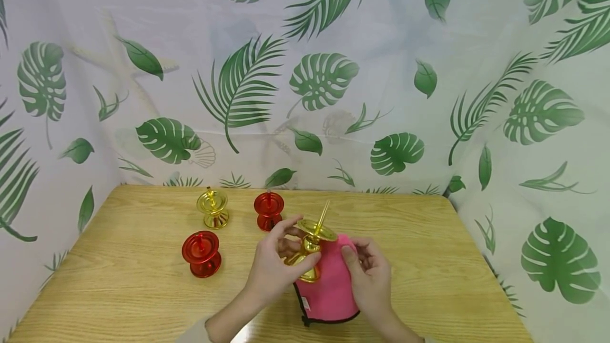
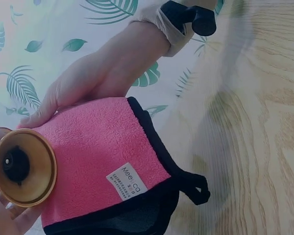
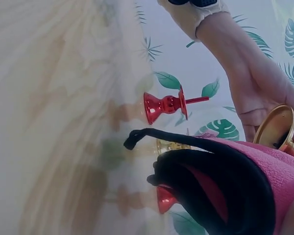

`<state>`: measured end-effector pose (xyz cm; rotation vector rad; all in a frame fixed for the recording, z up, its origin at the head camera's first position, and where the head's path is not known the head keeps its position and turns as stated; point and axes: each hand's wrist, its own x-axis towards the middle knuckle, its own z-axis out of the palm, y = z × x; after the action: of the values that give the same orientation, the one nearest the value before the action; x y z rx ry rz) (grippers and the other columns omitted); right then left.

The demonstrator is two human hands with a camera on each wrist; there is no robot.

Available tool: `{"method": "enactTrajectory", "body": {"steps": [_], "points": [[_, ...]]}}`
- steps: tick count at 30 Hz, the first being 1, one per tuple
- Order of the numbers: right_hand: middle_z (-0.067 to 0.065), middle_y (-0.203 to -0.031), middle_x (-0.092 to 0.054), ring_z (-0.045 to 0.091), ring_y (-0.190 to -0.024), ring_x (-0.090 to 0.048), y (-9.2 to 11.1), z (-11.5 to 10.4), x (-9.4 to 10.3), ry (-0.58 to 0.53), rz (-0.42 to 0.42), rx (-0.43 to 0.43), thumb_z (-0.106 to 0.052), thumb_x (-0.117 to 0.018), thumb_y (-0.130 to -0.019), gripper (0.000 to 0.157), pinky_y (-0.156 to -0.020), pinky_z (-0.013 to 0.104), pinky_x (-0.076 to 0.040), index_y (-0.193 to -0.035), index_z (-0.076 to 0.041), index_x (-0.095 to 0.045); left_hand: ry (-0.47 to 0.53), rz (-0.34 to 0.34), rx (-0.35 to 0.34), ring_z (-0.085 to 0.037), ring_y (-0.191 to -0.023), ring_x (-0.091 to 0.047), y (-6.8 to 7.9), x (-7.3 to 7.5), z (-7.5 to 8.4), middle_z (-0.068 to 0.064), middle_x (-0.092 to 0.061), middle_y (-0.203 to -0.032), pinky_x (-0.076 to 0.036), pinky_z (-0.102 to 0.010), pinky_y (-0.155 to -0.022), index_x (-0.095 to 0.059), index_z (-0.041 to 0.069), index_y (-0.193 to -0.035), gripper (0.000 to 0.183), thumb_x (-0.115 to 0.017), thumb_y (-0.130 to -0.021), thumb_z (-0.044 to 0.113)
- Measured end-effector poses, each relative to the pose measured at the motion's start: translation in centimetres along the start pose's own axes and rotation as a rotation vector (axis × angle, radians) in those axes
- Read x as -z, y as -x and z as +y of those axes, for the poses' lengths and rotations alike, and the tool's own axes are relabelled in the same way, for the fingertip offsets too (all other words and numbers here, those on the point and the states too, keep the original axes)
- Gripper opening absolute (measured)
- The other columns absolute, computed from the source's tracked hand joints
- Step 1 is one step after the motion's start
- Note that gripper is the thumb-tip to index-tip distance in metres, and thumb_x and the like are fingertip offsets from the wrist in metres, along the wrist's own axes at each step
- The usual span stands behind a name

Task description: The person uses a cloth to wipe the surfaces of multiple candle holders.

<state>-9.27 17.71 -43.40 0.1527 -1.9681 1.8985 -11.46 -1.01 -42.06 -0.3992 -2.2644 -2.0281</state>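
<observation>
My left hand [image 1: 274, 266] grips a gold candle holder [image 1: 317, 231] around its stem, the spike tilted up and to the right. Beside it, my right hand [image 1: 371, 282] pinches a folded pink cloth [image 1: 333, 292] with black edging, thumb on the near face. The cloth's upper part lies against the holder's right side. Seen in the left wrist view, the round hollow base of the holder [image 2: 41, 169] faces the camera, next to the cloth [image 2: 98, 142] with its white label and black loop. In the right wrist view the cloth [image 3: 264, 171] hides part of the holder.
On the wooden table [image 1: 429, 258] stand a gold candle holder [image 1: 213, 205] and two red ones, one farther back [image 1: 269, 208] and one nearer [image 1: 202, 253], left of my hands. A leaf-patterned sheet [image 1: 267, 120] hangs behind the table and along its sides.
</observation>
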Motion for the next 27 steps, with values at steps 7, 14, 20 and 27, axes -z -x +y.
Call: {"method": "enactTrajectory", "body": {"steps": [7,14,20,27], "points": [[-0.011,-0.093,-0.074,0.001,-0.075,-0.068,-0.76,-0.04,0.37,-0.003,-0.034,0.111,0.014,-0.061,-0.097,0.007,-0.059,0.017,-0.056,-0.104,0.014,-0.063,0.118,-0.096,0.068,-0.006,-0.086,-0.07,-0.2,0.29,-0.12,-0.021,-0.07,-0.12,-0.061,-0.021,-0.08,-0.053,0.007,-0.148,0.068,-0.084,-0.088,0.011],[-0.013,-0.1,-0.072,0.001,-0.081,-0.069,-0.86,-0.01,0.45,0.077,-0.059,0.224,0.016,-0.064,-0.094,0.013,-0.06,0.019,-0.059,-0.106,0.009,-0.066,0.204,-0.143,0.12,-0.006,-0.089,-0.069,-0.22,0.46,0.09,-0.027,-0.07,-0.122,-0.06,-0.02,-0.08,-0.048,0.0,-0.143,0.065,-0.083,-0.09,0.01],[0.006,-0.1,-0.075,-0.001,-0.088,-0.073,-0.52,-0.39,0.28,0.107,-0.118,0.447,0.02,-0.068,-0.088,0.022,-0.065,0.019,-0.061,-0.105,0.006,-0.069,0.206,-0.105,0.141,-0.011,-0.093,-0.071,-0.26,0.25,-0.08,-0.025,-0.071,-0.123,-0.062,-0.024,-0.083,-0.047,0.001,-0.138,0.064,-0.085,-0.087,0.005],[0.02,-0.093,-0.073,0.009,-0.095,-0.074,-0.13,-0.92,-0.46,0.156,-0.15,0.732,-0.011,-0.072,-0.097,0.017,-0.086,0.014,-0.059,-0.1,0.006,-0.07,0.186,-0.056,0.13,-0.013,-0.094,-0.073,-0.11,0.0,-0.18,-0.025,-0.072,-0.122,-0.064,-0.028,-0.085,-0.049,0.001,-0.136,0.061,-0.085,-0.086,0.002]]}}
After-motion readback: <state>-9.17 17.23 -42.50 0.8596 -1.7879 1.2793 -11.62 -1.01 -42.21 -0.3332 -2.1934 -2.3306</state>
